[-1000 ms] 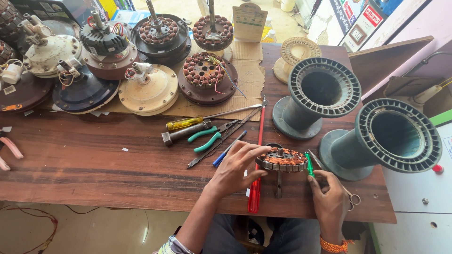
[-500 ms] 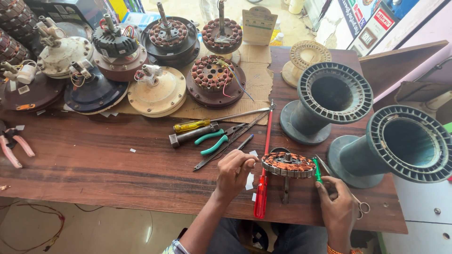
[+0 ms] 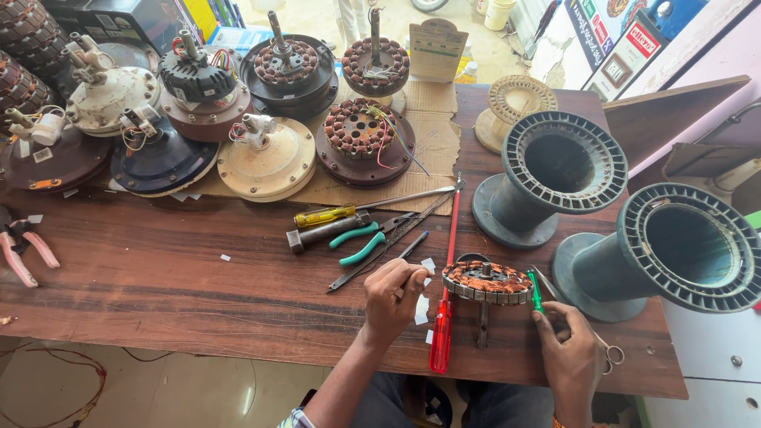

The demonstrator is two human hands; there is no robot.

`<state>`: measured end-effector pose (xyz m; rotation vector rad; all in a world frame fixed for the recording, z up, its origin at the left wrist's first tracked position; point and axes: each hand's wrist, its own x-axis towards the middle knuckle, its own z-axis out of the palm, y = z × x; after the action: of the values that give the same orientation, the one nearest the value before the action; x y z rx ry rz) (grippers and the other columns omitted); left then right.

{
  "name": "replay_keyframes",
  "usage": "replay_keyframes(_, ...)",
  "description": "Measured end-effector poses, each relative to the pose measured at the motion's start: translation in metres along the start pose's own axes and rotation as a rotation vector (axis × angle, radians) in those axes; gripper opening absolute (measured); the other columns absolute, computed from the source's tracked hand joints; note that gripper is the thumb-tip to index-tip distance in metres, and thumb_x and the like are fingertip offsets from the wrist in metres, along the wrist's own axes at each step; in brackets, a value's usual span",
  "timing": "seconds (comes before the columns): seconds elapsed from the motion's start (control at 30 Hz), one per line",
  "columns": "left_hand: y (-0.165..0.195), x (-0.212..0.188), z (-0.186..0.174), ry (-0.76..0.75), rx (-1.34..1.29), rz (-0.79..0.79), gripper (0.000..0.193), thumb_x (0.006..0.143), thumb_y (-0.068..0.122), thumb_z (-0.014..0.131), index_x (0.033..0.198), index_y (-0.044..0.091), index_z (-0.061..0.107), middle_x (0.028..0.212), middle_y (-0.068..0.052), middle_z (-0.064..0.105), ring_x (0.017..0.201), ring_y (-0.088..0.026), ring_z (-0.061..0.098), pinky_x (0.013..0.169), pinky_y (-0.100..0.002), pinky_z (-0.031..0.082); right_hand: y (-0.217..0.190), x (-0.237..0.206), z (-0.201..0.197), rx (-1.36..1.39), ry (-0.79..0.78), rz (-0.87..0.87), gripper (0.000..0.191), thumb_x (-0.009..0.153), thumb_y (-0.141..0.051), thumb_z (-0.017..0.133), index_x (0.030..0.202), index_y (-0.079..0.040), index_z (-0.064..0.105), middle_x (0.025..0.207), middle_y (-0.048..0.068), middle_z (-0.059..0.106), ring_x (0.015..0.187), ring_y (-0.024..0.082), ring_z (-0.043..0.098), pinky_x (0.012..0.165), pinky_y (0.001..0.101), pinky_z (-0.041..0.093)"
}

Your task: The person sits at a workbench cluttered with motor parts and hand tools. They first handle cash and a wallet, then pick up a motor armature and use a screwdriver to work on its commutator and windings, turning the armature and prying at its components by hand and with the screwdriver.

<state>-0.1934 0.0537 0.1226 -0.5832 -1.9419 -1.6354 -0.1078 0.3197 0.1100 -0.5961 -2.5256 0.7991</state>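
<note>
While the copper-wound motor coil [image 3: 485, 280] sits on the counter [image 3: 158, 277] between my hands, left hand [image 3: 394, 295] pinches a paper slip [image 3: 421, 307], right hand [image 3: 567, 349] grips a green tool [image 3: 536, 292]; slide slips gently.

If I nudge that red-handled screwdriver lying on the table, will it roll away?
Probably a little: the red-handled screwdriver has a rounded handle and lies loose on the flat wooden table. Its long thin shaft looks stiff, and the wound stator beside it would likely stop it rolling right.
</note>
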Motion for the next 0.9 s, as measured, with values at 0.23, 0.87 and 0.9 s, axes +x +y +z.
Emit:
replay_keyframes(0.23,-0.003,-0.002,0.001,-0.001,0.002,-0.010,0.020,0.102,0.016,0.066,0.090,0.003,0.074,0.073,-0.004,0.068,0.062,-0.012,0.064,0.055,-0.027,0.048,-0.001,0.000,0.000,0.013,-0.002,-0.005,0.028,0.086,-0.024,0.081,0.111,-0.013,0.077,0.091,0.004,0.076,0.066,0.015,0.064,0.067,0.0322,0.051)
replay_keyframes(0.87,0.007,0.000,-0.004,0.007,0.026,0.003,0.017,0.103,0.011,0.065,0.091,0.001,0.072,0.073,-0.006,0.062,0.065,-0.015,0.060,0.059,-0.030,0.046,0.008,-0.011,-0.009,0.156,0.182,-0.238,0.013,0.105,-0.016,0.072,0.110,-0.004,0.074,0.103,0.008,0.074,0.086,0.015,0.067,0.089,0.0316,0.050)
replay_keyframes(0.9,0.010,-0.002,-0.006,-0.015,0.004,-0.046,0.016,0.102,0.010,0.066,0.091,0.001,0.071,0.075,-0.006,0.063,0.065,-0.015,0.060,0.059,-0.030,0.046,0.011,-0.016,-0.010,0.224,0.160,-0.227,0.013,0.106,-0.016,0.071,0.110,-0.004,0.073,0.103,0.009,0.074,0.088,0.016,0.068,0.089,0.0307,0.051)
